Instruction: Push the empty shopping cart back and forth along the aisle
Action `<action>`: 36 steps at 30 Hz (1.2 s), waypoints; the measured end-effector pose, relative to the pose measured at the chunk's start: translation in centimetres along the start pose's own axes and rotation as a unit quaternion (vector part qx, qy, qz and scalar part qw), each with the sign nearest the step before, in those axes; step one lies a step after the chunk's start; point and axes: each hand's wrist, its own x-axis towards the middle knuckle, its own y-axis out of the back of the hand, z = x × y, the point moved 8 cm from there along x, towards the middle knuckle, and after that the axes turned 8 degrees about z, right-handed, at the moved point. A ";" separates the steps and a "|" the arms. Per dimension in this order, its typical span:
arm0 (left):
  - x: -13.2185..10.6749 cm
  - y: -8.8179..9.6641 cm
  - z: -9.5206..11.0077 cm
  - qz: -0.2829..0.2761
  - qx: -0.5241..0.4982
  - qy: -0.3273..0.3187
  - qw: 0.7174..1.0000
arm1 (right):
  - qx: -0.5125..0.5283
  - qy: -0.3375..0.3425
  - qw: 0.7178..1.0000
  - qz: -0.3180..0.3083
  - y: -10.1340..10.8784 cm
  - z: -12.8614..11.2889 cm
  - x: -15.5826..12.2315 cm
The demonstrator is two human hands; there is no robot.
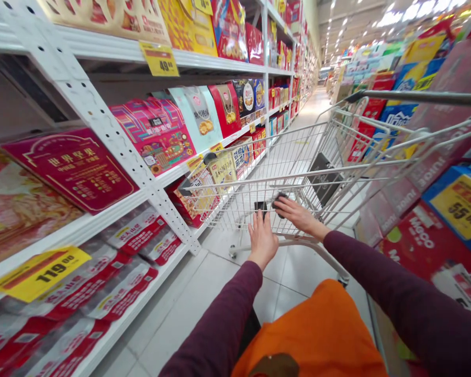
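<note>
Loosely, right fingers [286,207] curl on shopping cart rim [239,209]; left fingers [261,224] spread open.

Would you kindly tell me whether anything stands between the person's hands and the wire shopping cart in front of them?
Nothing visible does: the left hand and the right hand are both at the near end of the wire shopping cart, with no object between either hand and the cart.

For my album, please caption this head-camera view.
Left hand and right hand at a wire shopping cart in a supermarket aisle beside white shelving of boxed goods.
</note>
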 end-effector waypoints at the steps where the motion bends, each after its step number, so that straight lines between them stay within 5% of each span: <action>1: 0.1 0.0 0.2 -0.001 -0.001 0.000 1.000 | -0.008 -0.012 0.999 0.031 1.7 1.0 0.7; 4: 0.5 0.1 1.0 0.000 -0.005 -0.007 1.000 | -0.023 -0.044 0.994 0.098 5.6 3.5 2.1; 6: 0.6 0.0 1.7 0.003 -0.005 -0.016 1.000 | -0.022 -0.047 0.993 0.104 6.2 4.0 1.9; 12: 0.2 -0.9 2.7 0.000 0.005 -0.037 0.999 | 0.000 -0.024 1.000 -0.008 0.5 1.4 -2.5; 15: 0.2 -1.3 3.2 -0.010 0.008 -0.041 0.999 | 0.000 -0.014 0.999 -0.030 -0.2 0.7 -3.5; 22: 1.0 -1.5 5.4 -0.016 -0.002 -0.057 0.998 | -0.051 -0.076 0.990 0.104 9.0 5.9 -1.2; 24: 1.0 -1.8 6.0 -0.016 -0.005 -0.062 0.998 | -0.064 -0.078 0.989 0.112 9.9 6.6 -1.5; 32: 0.6 -2.5 8.0 -0.030 -0.006 -0.086 0.996 | -0.044 -0.043 0.998 -0.005 4.0 3.6 -5.7; 36: 0.5 -2.3 8.5 -0.030 -0.002 -0.093 0.995 | -0.055 -0.062 0.996 0.042 7.0 4.6 -4.9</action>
